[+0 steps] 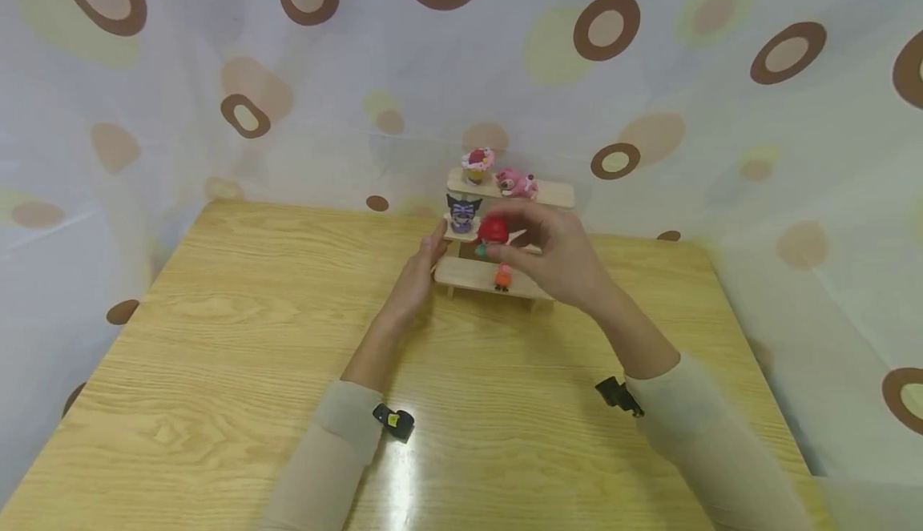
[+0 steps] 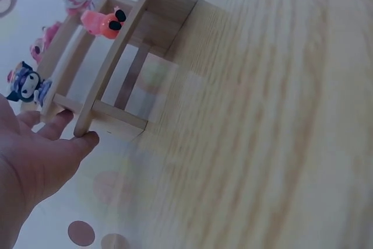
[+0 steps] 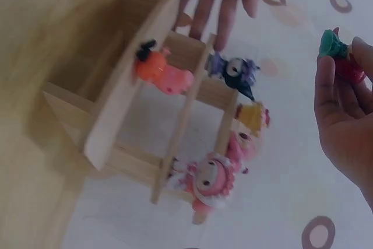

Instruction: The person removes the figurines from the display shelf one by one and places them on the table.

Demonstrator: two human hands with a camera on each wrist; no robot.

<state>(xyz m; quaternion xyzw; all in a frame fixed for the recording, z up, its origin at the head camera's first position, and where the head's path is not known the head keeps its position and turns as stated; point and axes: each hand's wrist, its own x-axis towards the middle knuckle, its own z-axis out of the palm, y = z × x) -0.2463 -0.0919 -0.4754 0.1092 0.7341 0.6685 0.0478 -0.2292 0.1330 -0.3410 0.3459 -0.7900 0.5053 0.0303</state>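
My right hand (image 1: 558, 255) pinches a small figurine with red hair (image 1: 493, 229) and a green lower part between thumb and fingers, in front of the stand's middle step. In the right wrist view, the figurine's green end (image 3: 332, 44) points up, apart from the stand. My left hand (image 1: 418, 275) touches the left end of the three-step wooden stand (image 1: 469, 273), its fingertips (image 2: 87, 139) at the board ends. A purple figurine with black ears (image 1: 463, 215) occupies the middle step's left end. An orange-and-pink figurine (image 1: 502, 277) stands on the lowest step.
The top step bears a cupcake-like figurine (image 1: 477, 164) and a pink bear figurine (image 1: 516, 183). A pink-hooded figurine (image 3: 210, 180) sits at the middle step's other end, behind my right hand in the head view. A patterned curtain (image 1: 346, 74) hangs behind the wooden table (image 1: 238, 339).
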